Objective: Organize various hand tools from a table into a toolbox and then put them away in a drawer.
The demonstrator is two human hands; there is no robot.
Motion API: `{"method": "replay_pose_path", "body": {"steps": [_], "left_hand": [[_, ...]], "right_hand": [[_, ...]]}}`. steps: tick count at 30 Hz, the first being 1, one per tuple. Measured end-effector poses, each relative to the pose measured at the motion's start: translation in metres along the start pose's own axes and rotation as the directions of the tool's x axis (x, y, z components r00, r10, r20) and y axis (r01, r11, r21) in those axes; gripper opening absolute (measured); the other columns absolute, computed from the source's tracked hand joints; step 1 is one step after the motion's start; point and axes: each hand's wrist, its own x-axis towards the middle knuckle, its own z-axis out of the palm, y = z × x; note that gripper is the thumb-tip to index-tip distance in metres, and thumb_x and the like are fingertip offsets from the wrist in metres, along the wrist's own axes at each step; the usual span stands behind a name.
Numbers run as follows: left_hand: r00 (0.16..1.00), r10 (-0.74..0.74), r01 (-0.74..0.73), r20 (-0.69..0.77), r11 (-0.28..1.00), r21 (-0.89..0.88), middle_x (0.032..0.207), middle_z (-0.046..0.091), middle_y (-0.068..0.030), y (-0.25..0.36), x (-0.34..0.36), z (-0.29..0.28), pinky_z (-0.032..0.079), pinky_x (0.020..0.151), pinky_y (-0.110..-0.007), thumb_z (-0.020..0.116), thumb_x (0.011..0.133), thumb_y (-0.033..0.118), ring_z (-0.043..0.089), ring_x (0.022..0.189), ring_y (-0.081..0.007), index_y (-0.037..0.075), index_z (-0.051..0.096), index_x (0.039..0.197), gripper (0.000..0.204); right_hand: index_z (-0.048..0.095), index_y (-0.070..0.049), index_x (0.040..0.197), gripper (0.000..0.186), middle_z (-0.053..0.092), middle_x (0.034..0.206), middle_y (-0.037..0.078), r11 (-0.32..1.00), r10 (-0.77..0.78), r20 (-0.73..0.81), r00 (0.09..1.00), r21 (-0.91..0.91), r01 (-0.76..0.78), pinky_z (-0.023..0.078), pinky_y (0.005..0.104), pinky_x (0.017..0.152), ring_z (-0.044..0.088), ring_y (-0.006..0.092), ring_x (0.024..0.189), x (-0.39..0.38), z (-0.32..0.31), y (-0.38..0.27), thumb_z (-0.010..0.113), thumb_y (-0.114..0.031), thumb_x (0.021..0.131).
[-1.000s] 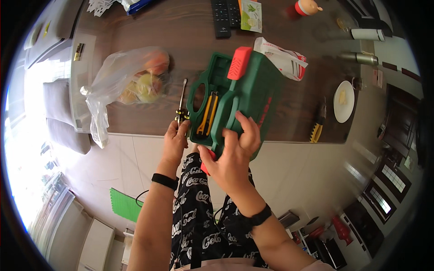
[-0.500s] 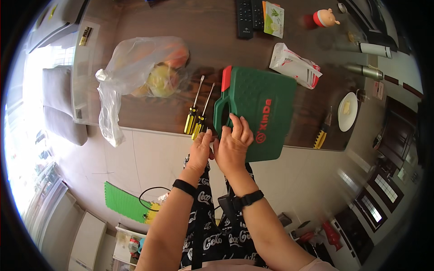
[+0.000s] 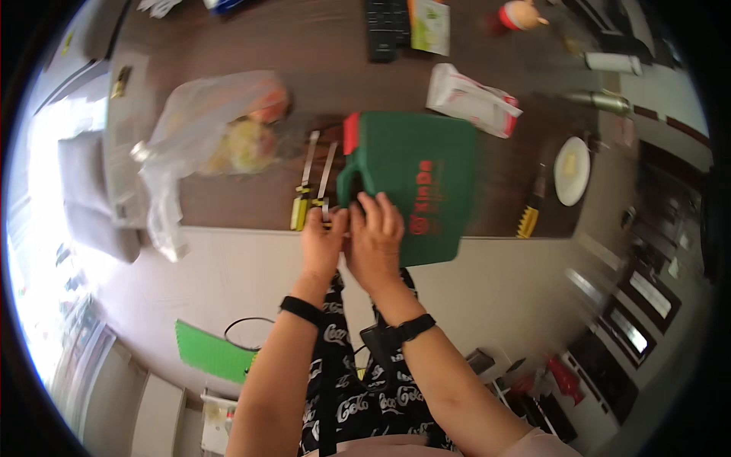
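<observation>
A green plastic tool case (image 3: 442, 175) lies on the dark table, its lower part jutting past the near edge. On its left side are a carry handle (image 3: 346, 183) and a red latch (image 3: 351, 133) at the far corner. Both my hands meet at the near left corner. My right hand (image 3: 373, 244) rests on the case beside the handle with fingers bent over it. Thumb and fingers drawn together, my left hand (image 3: 321, 247) works at that same corner; what it grips is hidden. Left of the case lie two screwdrivers (image 3: 302, 202) with yellow-black handles.
A clear plastic bag of fruit (image 3: 228, 122) lies at the left. Farther back are remote controls (image 3: 381, 30) and a red-white packet (image 3: 472, 99). To the right are a yellow-handled tool (image 3: 529, 217), a white plate (image 3: 562, 174) and a steel bottle (image 3: 609, 102).
The whole table scene has shifted left in the picture, with some blur. Both hands stay at the case's near left corner; the red piece seen between them earlier is now covered.
</observation>
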Motion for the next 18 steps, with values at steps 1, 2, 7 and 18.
{"method": "replay_pose_path", "body": {"steps": [1,2,7,18], "left_hand": [[1.0,0.013,-0.011,-0.014,0.996,0.087,0.078,0.061,-0.0042,-0.002,0.004,0.006,0.044,0.044,-0.027,0.065,0.087,0.025,0.055,0.061,-0.0097,0.002,0.055,0.09,0.025],[0.987,-0.142,0.139,0.074,0.989,0.053,0.079,0.061,-0.0041,0.024,0.002,0.016,0.044,0.043,-0.025,0.067,0.086,0.022,0.056,0.061,-0.0108,0.003,0.055,0.092,0.024],[0.994,-0.098,0.099,0.04,0.995,-0.027,0.088,0.063,-0.0056,0.016,0.012,0.005,0.048,0.053,-0.026,0.067,0.084,0.015,0.061,0.067,-0.014,0.002,0.054,0.105,0.028],[0.918,-0.352,0.376,0.18,0.919,-0.118,0.075,0.062,-0.0002,0.029,0.011,0.017,0.039,0.045,-0.02,0.06,0.091,0.025,0.055,0.055,-0.0077,0.004,0.06,0.103,0.024]], "right_hand": [[0.052,0.0,0.121,0.048,0.042,0.133,0.012,1.0,-0.009,0.0,1.0,0.028,0.009,0.024,0.0508,0.107,0.032,0.0329,0.13,-0.004,0.0,0.009,0.06,-0.01,0.074],[0.051,-0.001,0.123,0.049,0.042,0.133,0.013,0.998,-0.006,0.03,1.0,0.06,0.004,0.025,0.0512,0.106,0.034,0.0341,0.129,-0.006,-0.009,0.023,0.059,-0.009,0.075],[0.047,-0.004,0.128,0.056,0.039,0.134,0.014,0.988,0.003,-0.008,1.0,0.153,-0.002,0.027,0.0507,0.103,0.034,0.0356,0.128,-0.017,-0.034,0.039,0.064,-0.011,0.074],[0.007,0.002,0.146,0.111,0.009,0.147,0.028,0.882,0.456,-0.014,0.89,0.142,-0.449,0.019,0.0561,0.106,0.01,0.0458,0.137,-0.027,-0.039,0.11,0.073,-0.047,0.072]]}}
